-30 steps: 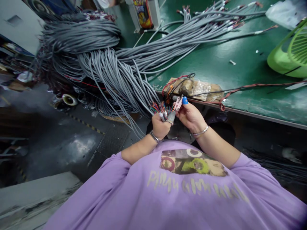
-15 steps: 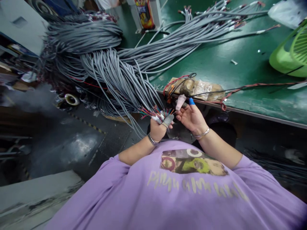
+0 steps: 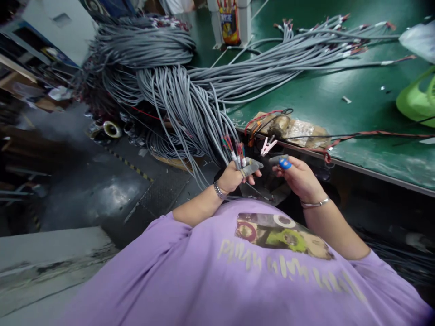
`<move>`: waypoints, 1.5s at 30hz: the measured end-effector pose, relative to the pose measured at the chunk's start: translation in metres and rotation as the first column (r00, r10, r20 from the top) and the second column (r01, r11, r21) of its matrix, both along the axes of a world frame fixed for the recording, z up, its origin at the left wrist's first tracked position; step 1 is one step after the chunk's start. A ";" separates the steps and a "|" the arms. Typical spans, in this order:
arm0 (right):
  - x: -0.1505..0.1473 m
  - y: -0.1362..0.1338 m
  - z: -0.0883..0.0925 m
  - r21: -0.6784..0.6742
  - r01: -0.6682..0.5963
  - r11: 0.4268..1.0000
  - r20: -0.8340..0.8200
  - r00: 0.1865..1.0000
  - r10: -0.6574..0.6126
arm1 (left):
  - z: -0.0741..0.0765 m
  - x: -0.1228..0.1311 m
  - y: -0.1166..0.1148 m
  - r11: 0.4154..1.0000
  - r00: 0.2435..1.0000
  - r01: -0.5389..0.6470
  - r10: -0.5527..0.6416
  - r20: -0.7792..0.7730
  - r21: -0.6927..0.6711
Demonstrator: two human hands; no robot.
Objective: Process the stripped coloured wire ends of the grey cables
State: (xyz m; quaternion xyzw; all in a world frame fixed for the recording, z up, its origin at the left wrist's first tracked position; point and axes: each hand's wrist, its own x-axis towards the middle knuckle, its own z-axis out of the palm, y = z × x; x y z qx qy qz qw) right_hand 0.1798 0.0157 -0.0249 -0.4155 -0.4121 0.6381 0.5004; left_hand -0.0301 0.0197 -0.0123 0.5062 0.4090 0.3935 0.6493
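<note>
My left hand [image 3: 234,175] is closed around the ends of several grey cables, with grey covers on its fingers. The stripped cable ends [image 3: 234,151] stick up out of that hand, showing thin coloured wires and white bands. To its right, my right hand [image 3: 301,176] is pinched, a blue cover on the thumb and a grey one on a finger. Whatever lies between those fingertips is too small to make out. A pink clip [image 3: 268,147] sits at the bench edge between and beyond the two hands, touched by neither.
A large bundle of grey cables [image 3: 180,99] drapes over the green bench [image 3: 370,136]. A taped block [image 3: 295,129] with red and black wires lies on the bench edge. A green plastic basket [image 3: 414,97] stands far right. Cable coils [image 3: 176,145] lie below.
My right hand has drawn away from the pink clip, toward me and to the right, and its fingers have come together in a pinch. My left hand still grips the cable ends.
</note>
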 end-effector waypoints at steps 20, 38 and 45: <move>-0.038 -0.011 0.031 0.196 0.081 0.977 0.085 0.991 -0.099 | 0.003 -0.013 -0.007 0.993 0.996 0.079 -0.076 0.036 -0.091; -0.058 -0.006 -0.003 0.435 -0.249 0.865 0.313 0.943 0.114 | -0.002 -0.001 0.004 0.994 0.987 -0.092 0.084 0.135 0.053; -0.057 -0.012 -0.001 0.460 -0.242 0.854 0.351 0.933 0.076 | 0.001 -0.006 0.000 0.993 0.999 -0.032 0.029 0.032 0.113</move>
